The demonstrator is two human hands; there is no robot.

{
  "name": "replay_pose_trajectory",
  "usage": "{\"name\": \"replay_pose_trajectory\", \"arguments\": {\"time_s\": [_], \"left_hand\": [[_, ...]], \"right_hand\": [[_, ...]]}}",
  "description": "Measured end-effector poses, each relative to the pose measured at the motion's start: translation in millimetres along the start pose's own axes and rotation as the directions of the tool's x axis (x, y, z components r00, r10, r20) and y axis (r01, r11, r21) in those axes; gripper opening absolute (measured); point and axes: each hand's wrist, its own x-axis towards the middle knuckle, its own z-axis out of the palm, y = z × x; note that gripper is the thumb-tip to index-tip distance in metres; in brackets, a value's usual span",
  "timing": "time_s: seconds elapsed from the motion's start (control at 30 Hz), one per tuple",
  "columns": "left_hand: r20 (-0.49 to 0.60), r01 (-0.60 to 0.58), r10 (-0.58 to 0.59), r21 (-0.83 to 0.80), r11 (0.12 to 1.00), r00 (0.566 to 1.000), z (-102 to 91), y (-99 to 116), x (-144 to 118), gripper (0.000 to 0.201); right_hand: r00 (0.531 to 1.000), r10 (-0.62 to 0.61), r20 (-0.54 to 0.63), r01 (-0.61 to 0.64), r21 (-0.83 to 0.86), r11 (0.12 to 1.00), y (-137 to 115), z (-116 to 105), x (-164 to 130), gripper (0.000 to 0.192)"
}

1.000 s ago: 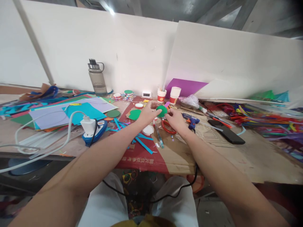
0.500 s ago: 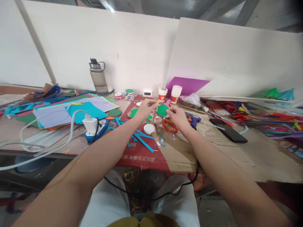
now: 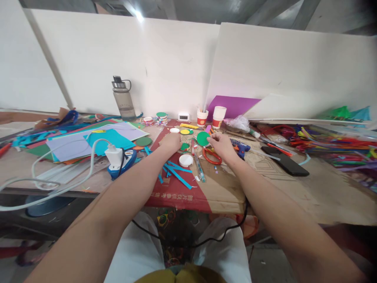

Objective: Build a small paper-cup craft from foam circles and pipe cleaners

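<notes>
White panels (image 3: 103,59) behind the table (image 3: 14,163), grey ceiling (image 3: 206,11), perhaps concrete, above

pretty bright in here tbh, just kinda flat. a lamp (image 3: 138,15) up top is totally blown out with a smeary glare, while the ceiling (image 3: 200,10) stays dim. soft grey shading across the white boards (image 3: 176,63), faint shadow beside the bottle (image 3: 123,102). there's a darker patch on the cardboard (image 3: 226,186) between the arms (image 3: 126,188), and it's proper murky under the table (image 3: 17,163). green disc (image 3: 202,138) reads fine, bit soft. strips (image 3: 338,145) on the right smear out, arms look stretched, top right corner goes black.
</notes>
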Motion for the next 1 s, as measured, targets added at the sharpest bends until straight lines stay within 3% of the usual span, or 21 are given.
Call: {"name": "replay_pose_trajectory", "arguments": {"time_s": [0.07, 0.17, 0.27, 0.4, 0.63, 0.8, 1.0], "left_hand": [[0.0, 0.01, -0.01, 0.25, 0.968, 1.0, 0.5, 8, -4, 0.009], [-0.106, -0.073, 0.109, 0.299, 0.952, 0.988, -0.8, 22, -9, 0.017], [-0.174, -0.1, 0.13, 0.172, 0.98, 0.976, -0.1, 30, -11, 0.014], [-0.176, -0.173, 0.153, -0.101, 0.98, 0.972, 3.6, 35, -14, 0.004], [0.036, -0.029, 0.057, -0.524, 0.851, 0.998, 8.2, 42, -20, 0.01], [0.066, 0.033, 0.015, -0.664, 0.747, 0.998, 11.4, 43, -18, 0.01], [0.052, 0.034, 0.005, -0.715, 0.698, 0.999, 13.4, 38, -15, 0.011]], "right_hand": [[1.0, 0.003, 0.017, -0.003, 0.028, 1.0, 1, 1, 0, 0.019], [0.998, 0.002, 0.068, -0.008, 0.101, 0.995, 3, 2, 1, 0.023], [0.994, -0.011, 0.111, -0.007, 0.158, 0.987, 3, 3, 1, 0.027], [0.995, -0.006, 0.096, -0.012, 0.184, 0.983, 2, 4, 1, 0.028], [0.999, 0.015, 0.038, -0.021, 0.158, 0.987, 4, 2, 2, 0.029], [1.0, -0.001, 0.0, 0.001, 0.104, 0.995, 6, 0, 4, 0.032], [1.0, -0.009, 0.002, 0.009, 0.103, 0.995, 9, -1, 7, 0.034]]}}
